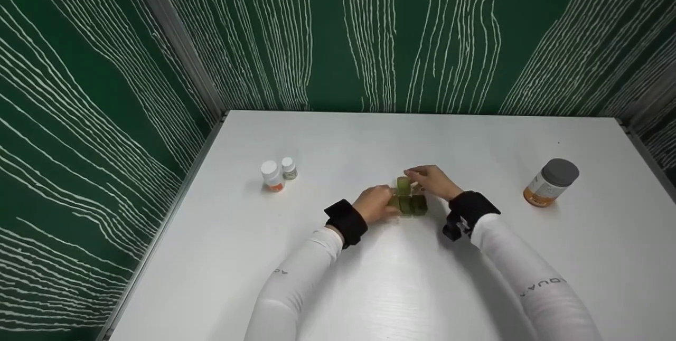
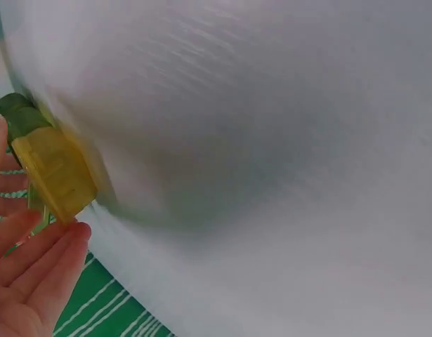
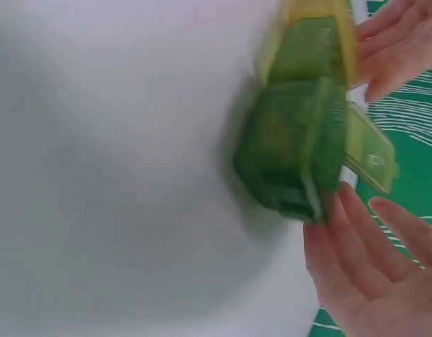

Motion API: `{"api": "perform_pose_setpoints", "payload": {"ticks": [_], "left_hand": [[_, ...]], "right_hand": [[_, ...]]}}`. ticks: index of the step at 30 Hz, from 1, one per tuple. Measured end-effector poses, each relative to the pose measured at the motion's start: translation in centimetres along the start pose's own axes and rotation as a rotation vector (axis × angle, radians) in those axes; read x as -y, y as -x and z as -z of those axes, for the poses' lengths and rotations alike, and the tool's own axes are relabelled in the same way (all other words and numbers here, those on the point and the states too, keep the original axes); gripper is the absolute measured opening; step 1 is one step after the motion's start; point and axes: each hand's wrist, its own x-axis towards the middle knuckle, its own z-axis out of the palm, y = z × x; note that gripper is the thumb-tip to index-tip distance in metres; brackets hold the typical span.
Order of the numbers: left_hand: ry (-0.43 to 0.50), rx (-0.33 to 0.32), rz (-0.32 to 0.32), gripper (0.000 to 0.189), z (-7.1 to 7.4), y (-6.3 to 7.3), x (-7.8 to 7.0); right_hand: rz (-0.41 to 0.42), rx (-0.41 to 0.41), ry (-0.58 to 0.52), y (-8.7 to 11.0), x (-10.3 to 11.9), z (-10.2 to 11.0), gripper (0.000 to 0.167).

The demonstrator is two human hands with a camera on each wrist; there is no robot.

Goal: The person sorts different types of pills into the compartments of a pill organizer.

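Pill box [image 1: 405,205] sat on the white table [image 1: 449,140], squarely between the two hands, likely so both could reach it without stretching. One lid [image 1: 403,186] stood up at the box's twelve o'clock, tipped away from the person, which I took as a way of baring the cup beneath.

Left hand [image 1: 374,204] came in from nine o'clock and pinched the yellow end [image 2: 57,172] between thumb and fingers; a steadying hold, I judged, since so light a box would probably skid.

Right hand [image 1: 435,181] lay at two o'clock, fingers loosely spread beside the green end [image 3: 293,147], thumb well apart from them. Could not tell whether a fingertip touched the lid. The looseness suggested guarding or guiding rather than gripping.

Large bottle [image 1: 272,176] and small bottle [image 1: 289,169] stood together out toward ten o'clock, both capped; dark-lidded jar [image 1: 551,182] stood alone near three. Set wide like that, they left the forearms room, perhaps on purpose.
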Motion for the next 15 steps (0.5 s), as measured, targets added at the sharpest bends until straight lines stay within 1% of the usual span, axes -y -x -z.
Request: {"api": "perform_pose_setpoints", "payload": {"ticks": [2, 5, 7, 10, 13, 15], "left_hand": [[0.024, -0.048, 0.015, 0.049, 0.5, 0.2, 0.5], [0.065, -0.174, 0.071, 0.054, 1.3, 0.7, 2.0], [0.079, -0.279, 0.125, 0.052, 1.8, 1.2, 3.4], [0.069, -0.421, 0.233, 0.051, 2.4, 2.1, 5.9], [0.076, -0.524, 0.342, 0.055, 2.8, 3.1, 8.2], [0.103, -0.572, 0.396, 0.059, 2.9, 3.7, 9.4]], "right_hand": [[0.009, -0.017, -0.006, 0.9, -0.1, 0.7, 0.051], [0.035, -0.045, 0.003, 2.5, -0.3, 1.8, 0.051], [0.043, -0.063, 0.007, 3.7, -0.6, 2.4, 0.051], [0.054, -0.101, 0.005, 5.5, -1.1, 3.2, 0.048], [0.062, -0.132, -0.003, 7.5, -1.6, 3.7, 0.045], [0.072, -0.147, -0.012, 8.8, -2.0, 3.8, 0.043]]}}
